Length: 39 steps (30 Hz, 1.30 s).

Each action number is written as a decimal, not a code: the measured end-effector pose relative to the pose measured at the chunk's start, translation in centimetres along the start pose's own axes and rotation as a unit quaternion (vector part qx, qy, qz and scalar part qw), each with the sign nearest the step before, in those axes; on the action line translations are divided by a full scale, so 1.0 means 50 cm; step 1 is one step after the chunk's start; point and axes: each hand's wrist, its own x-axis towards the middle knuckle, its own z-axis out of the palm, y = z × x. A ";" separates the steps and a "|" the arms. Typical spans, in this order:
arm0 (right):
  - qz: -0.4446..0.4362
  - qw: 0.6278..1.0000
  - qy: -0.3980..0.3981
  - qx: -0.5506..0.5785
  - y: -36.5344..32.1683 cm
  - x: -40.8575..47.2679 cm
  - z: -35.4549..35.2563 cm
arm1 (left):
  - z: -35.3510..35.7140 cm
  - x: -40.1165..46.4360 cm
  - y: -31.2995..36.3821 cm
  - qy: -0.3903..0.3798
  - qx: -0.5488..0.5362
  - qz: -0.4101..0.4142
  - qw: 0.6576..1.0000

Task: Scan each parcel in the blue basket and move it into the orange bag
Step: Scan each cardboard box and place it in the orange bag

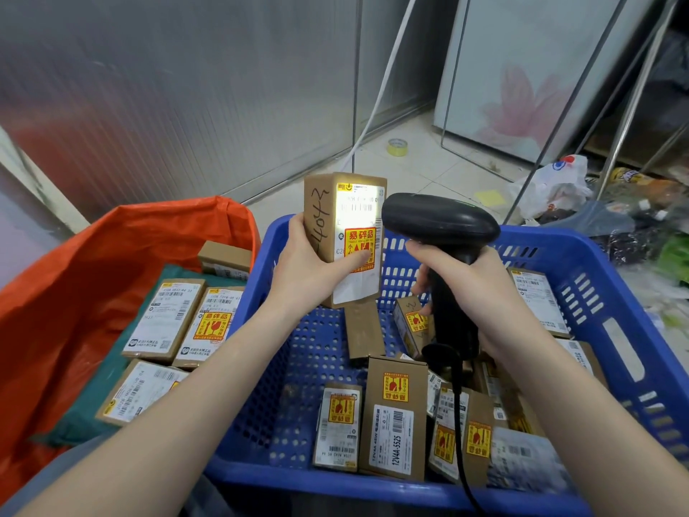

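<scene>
My left hand holds a small brown cardboard parcel upright above the blue basket, its white label and yellow-red fragile sticker facing me. My right hand grips a black handheld scanner pointed at the label, which is lit bright by the scanner's light. Several more brown parcels lie in the basket. To the left the orange bag stands open with several parcels lying inside.
The scanner's black cable hangs down over the basket's front edge. On the tiled floor behind lie a roll of yellow tape, a white plastic bag and clutter at the right. Metal rack legs stand behind the basket.
</scene>
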 end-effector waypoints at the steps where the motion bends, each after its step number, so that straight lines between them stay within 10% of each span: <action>1: 0.000 1.000 0.001 0.002 0.000 0.000 0.000 | 0.000 -0.001 0.000 0.000 0.002 0.002 1.000; 39: -0.013 0.997 -0.038 0.063 -0.019 -0.003 0.078 | -0.140 0.010 0.030 0.083 0.017 0.036 0.996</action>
